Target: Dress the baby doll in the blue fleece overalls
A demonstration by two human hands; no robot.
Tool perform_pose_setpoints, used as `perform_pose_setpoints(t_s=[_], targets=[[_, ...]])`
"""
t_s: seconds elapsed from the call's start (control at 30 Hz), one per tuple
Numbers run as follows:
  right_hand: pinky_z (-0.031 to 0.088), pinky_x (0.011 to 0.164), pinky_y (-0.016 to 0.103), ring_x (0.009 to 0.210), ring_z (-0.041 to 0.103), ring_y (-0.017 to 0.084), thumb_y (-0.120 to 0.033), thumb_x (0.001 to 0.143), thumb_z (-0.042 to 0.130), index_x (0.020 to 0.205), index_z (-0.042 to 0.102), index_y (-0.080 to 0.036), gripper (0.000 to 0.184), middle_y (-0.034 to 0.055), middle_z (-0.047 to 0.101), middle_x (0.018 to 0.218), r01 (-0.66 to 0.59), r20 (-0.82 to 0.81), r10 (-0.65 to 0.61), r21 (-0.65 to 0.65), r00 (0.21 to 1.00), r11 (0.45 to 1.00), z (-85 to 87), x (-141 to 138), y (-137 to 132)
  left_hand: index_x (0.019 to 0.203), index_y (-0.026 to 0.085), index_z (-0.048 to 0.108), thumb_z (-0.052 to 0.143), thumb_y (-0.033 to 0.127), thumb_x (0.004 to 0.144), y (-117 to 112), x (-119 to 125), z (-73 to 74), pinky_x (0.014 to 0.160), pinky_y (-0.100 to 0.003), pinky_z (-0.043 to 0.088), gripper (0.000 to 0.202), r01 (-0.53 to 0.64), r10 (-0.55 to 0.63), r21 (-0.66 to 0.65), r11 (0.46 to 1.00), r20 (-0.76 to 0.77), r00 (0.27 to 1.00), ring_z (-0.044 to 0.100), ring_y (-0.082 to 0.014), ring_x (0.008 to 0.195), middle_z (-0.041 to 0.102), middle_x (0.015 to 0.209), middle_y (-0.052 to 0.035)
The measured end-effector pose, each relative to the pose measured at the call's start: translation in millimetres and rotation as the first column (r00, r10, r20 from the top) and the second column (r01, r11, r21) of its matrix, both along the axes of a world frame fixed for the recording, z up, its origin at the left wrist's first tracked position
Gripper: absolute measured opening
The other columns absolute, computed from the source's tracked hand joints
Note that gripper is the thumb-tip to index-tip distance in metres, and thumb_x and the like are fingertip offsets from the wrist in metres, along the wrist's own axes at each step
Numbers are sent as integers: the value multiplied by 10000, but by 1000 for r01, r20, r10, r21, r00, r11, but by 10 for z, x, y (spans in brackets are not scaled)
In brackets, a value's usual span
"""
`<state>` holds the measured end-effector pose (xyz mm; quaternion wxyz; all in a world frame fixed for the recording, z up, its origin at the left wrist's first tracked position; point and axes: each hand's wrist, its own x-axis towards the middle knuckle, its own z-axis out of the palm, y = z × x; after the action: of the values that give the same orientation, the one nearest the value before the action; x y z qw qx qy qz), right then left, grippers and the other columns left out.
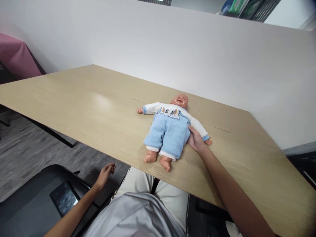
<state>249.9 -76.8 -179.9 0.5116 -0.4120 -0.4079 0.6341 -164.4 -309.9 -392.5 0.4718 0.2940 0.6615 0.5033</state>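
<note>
A baby doll [170, 126] lies face up on the wooden table, its feet toward me. It wears a white-sleeved top and fluffy light-blue overalls with an animal face on the chest. My right hand [196, 139] grips the doll at its hip, thumb on the blue cloth; the other fingers are mostly hidden under its side. Below the table's front edge, beside my lap, my left hand [106, 172] hangs with fingers curled in and nothing visible in them.
The table [74, 95] stands against a white wall [138, 42]. A black chair [22, 207] at my left carries a dark tablet-like device [64, 199]. Pink cloth [17, 54] covers something at the far left.
</note>
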Motion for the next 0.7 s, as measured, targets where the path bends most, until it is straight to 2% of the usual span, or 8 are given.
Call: perform_pose_setpoints(t_s=[0.1, 0.17, 0.23, 0.4, 0.6, 0.67, 0.7], targets=[[508, 1222, 492, 1325, 677, 337, -535, 695, 918, 1049, 771, -313, 443, 11, 842, 1133, -3, -2, 3, 3, 1000, 1000, -2, 2, 5, 819, 183, 631, 855, 836, 510, 36, -40, -42, 662, -296, 504, 756, -37, 37, -29, 999, -1, 999, 573, -163, 685, 598, 783, 1], [504, 1225, 484, 1325, 676, 333, -534, 696, 923, 1037, 769, -310, 436, 8, 843, 1114, -5, -5, 6, 11, 1000, 1000, 5, 1, 2, 970, 188, 648, 910, 776, 428, 56, -60, -71, 689, -317, 538, 842, -76, 76, -61, 995, -8, 997, 651, -198, 758, 667, 936, -35], [502, 1224, 483, 1322, 677, 330, -532, 700, 925, 1037, 767, -307, 435, 7, 845, 1096, -11, -6, 12, 16, 1000, 1000, 15, -3, -6, 1030, 188, 653, 926, 755, 377, 66, -80, -91, 700, -334, 554, 907, -108, 106, -96, 990, -22, 994, 696, -237, 824, 698, 1024, -73], [512, 1212, 498, 1323, 678, 329, -532, 719, 918, 1088, 761, -306, 461, 9, 841, 1134, -27, -13, 27, 24, 1000, 999, 27, -11, -19, 859, 167, 757, 921, 782, 331, 39, -147, -57, 749, -378, 583, 826, -101, 95, -156, 983, -43, 995, 727, -309, 877, 777, 954, -128], [511, 1215, 485, 1336, 671, 326, -532, 709, 920, 1082, 760, -305, 465, 7, 839, 1144, -19, -23, 20, 28, 1000, 999, 10, -9, -6, 687, 151, 769, 948, 781, 220, -11, -188, 44, 676, -362, 536, 804, -172, 167, -197, 965, -43, 985, 677, -285, 744, 750, 770, -104], [513, 1210, 492, 1333, 672, 331, -530, 713, 914, 1058, 758, -302, 442, 13, 841, 1123, -22, -19, 22, 27, 1000, 999, 7, -6, -3, 632, 152, 716, 951, 793, 269, -6, -174, 90, 625, -353, 507, 774, -219, 220, -203, 954, -18, 975, 638, -255, 655, 684, 659, -67], [513, 1209, 495, 1331, 674, 333, -528, 715, 912, 1046, 757, -300, 432, 15, 842, 1113, -24, -17, 24, 25, 1000, 999, 7, -5, -2, 617, 159, 684, 946, 804, 342, 2, -161, 120, 611, -350, 500, 749, -248, 253, -204, 947, -1, 967, 617, -237, 615, 642, 614, -43]])
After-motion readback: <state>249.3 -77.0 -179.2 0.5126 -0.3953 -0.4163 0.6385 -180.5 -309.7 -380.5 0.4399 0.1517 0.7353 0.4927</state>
